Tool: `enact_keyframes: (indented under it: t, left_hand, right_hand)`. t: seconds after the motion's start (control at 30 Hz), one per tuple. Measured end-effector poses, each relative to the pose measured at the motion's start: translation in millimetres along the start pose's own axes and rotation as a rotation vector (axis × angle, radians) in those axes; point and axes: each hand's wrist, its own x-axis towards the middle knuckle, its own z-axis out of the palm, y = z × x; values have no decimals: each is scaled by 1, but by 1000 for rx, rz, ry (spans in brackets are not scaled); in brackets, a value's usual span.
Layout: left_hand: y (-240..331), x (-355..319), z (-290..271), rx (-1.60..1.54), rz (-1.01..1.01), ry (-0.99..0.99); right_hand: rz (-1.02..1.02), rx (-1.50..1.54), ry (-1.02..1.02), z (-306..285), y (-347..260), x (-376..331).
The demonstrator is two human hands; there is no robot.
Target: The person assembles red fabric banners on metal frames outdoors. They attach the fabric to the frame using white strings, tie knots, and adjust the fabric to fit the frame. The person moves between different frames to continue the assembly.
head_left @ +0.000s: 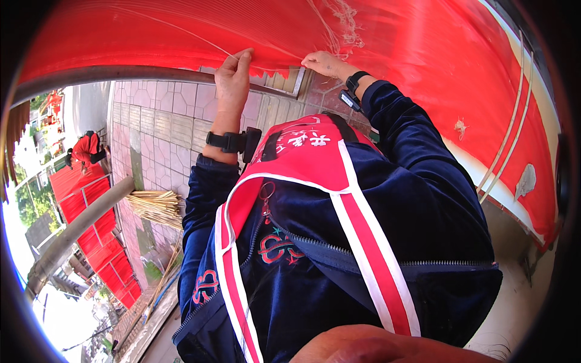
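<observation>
A wide sheet of red cloth [163,42] stretches across the top of the view, its near edge ragged between my hands. At that edge my left hand [232,78] is closed, thumb and fingers pinched together where a thin pale thread [203,39] meets the fingertips. My right hand [325,63], a little to the right, is also closed in a pinch at the cloth's frayed edge; exactly what lies between its fingertips is too small to make out. Loose pale threads [348,30] lie tangled on the cloth beyond my right hand.
A long dark bar [145,74] runs under the cloth's near edge. Two thin rods [508,130] lie over the cloth on the right. Pinkish paving [163,106], a bundle of sticks [157,207], a grey pole [78,227], red panels [100,242] and another person [85,148] are at left.
</observation>
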Motion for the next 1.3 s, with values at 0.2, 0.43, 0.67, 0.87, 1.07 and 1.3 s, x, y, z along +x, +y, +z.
enact_keyframes:
  t: [0.2, 0.43, 0.67, 0.87, 1.07, 1.3]
  left_hand:
    - [-6, -1, -4, 12, -35, -10]
    - [-22, 2, 3, 11, 2, 24]
    - [-47, 7, 10, -37, -120, -40]
    - [-63, 10, 26, -38, -237, -169]
    - [-78, 21, 48, 84, -338, -217]
    - [-84, 20, 70, -202, -378, -298]
  right_hand:
    - [-27, -188, 236, 5, -28, 31]
    - [-27, -233, 147, 20, -38, 53]
    - [51, 150, 96, 14, -31, 29]
    - [93, 506, -87, -4, -32, 3]
    - [112, 597, -133, -17, -38, -15]
    - [163, 736, -199, -23, -40, -26]
